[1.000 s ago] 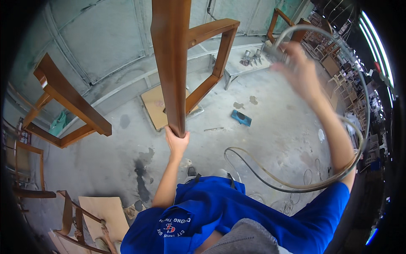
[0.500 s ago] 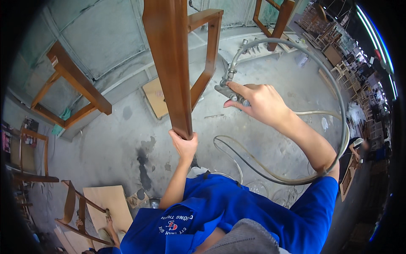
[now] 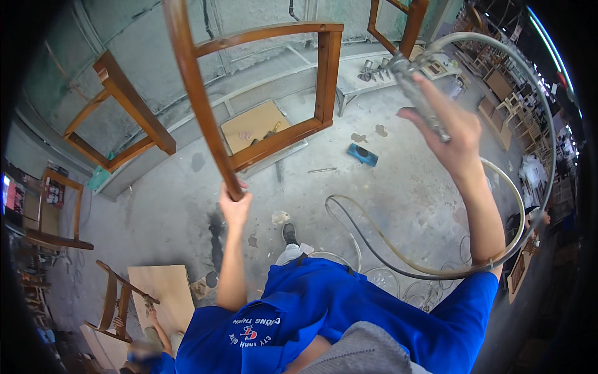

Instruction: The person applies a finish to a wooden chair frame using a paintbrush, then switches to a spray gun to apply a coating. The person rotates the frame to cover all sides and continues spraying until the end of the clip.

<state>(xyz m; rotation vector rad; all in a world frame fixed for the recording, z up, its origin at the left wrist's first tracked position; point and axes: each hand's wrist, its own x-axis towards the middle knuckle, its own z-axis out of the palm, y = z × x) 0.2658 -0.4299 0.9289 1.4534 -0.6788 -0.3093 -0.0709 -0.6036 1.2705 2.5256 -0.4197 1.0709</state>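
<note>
My left hand (image 3: 235, 209) is closed round the lower end of a long leg of a reddish-brown wooden frame (image 3: 277, 142). The frame is held up in front of me, its upper end running out of view, with a crossbar above, one below and an upright at the far side. To the right, my right hand (image 3: 460, 140) grips a metal spray gun (image 3: 416, 93), slightly blurred. It is raised and stands well apart from the frame. A pale hose (image 3: 514, 50) runs from the gun in a wide loop down past my right forearm.
Behind the frame, a board (image 3: 246, 128) lies near the wall. A blue object (image 3: 362, 154) sits on the concrete floor. Similar wooden frames (image 3: 134, 118) stand at left and back right. A bench (image 3: 355, 90) holds metal parts. At lower left, a co-worker's hand (image 3: 152, 308) touches another frame.
The wooden frame has swung round, so its opening faces me more, and its leg has shifted left. My right hand has moved up and right with the spray gun, away from the frame.
</note>
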